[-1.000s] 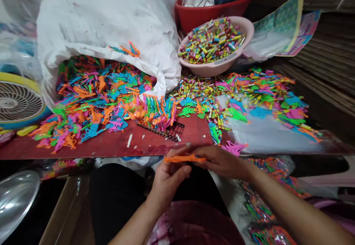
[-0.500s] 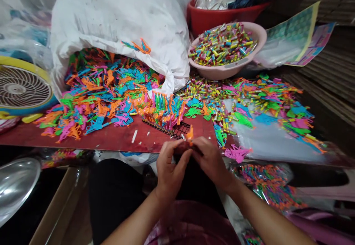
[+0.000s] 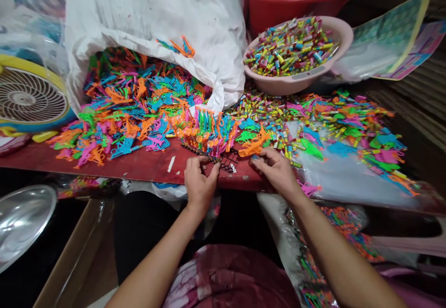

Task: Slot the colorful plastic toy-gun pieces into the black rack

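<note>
My left hand [image 3: 200, 182] is at the front edge of a black plastic grid rack [image 3: 228, 163], thumb and fingers closed together. Whatever is between those fingertips is too small to make out. Rows of colourful plastic pieces [image 3: 209, 134] stand upright in the rack. To the right of it, my right hand [image 3: 278, 171] has its fingertips pinched at an orange gun-shaped plastic piece [image 3: 253, 146]. A small bluish bit shows at these fingertips too. Beside the orange piece lie loose green and blue plastic pieces [image 3: 246, 135].
A white sack [image 3: 156, 15] spills a heap of plastic pieces [image 3: 139, 94] onto the red table [image 3: 153, 168]. Behind, a pink basin [image 3: 299, 82] holds small coloured tubes, before a red basin [image 3: 303, 6]. A fan [image 3: 28, 96] stands left; clear plastic bags [image 3: 341, 173] lie right.
My hands were together at the table edge around an orange piece. They have moved apart and forward, the left to the rack, the right to the right. The view has shifted slightly.
</note>
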The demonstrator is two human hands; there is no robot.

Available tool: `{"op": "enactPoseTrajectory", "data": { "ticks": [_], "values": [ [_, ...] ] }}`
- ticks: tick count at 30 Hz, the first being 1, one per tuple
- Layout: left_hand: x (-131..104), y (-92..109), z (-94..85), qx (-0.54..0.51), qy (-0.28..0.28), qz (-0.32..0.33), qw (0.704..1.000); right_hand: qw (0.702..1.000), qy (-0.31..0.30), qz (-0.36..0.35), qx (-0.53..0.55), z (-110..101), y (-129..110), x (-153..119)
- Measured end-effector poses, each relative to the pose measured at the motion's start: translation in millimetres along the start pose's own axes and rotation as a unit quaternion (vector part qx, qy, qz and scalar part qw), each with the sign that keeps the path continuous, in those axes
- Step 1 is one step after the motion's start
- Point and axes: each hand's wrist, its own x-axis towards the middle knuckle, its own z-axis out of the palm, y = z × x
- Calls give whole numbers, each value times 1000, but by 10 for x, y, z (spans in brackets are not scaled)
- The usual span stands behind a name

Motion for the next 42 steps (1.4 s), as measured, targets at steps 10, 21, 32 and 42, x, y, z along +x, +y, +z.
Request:
{"op": "enactPoseTrajectory", "data": {
  "ticks": [10,21,32,42],
  "values": [
    [55,102,71,165,26,105,980,998,-19,-10,-66,45,2,83],
    [72,-34,-126,244,32,108,963,996,-73,-8,-48,132,-159,153],
    [103,-366,-451,246,55,71,965,991,-119,-51,-12,374,-243,272],
    [126,-428,-475,226,30,97,969,983,-167,-73,12,541,-258,276]
  ]
}}
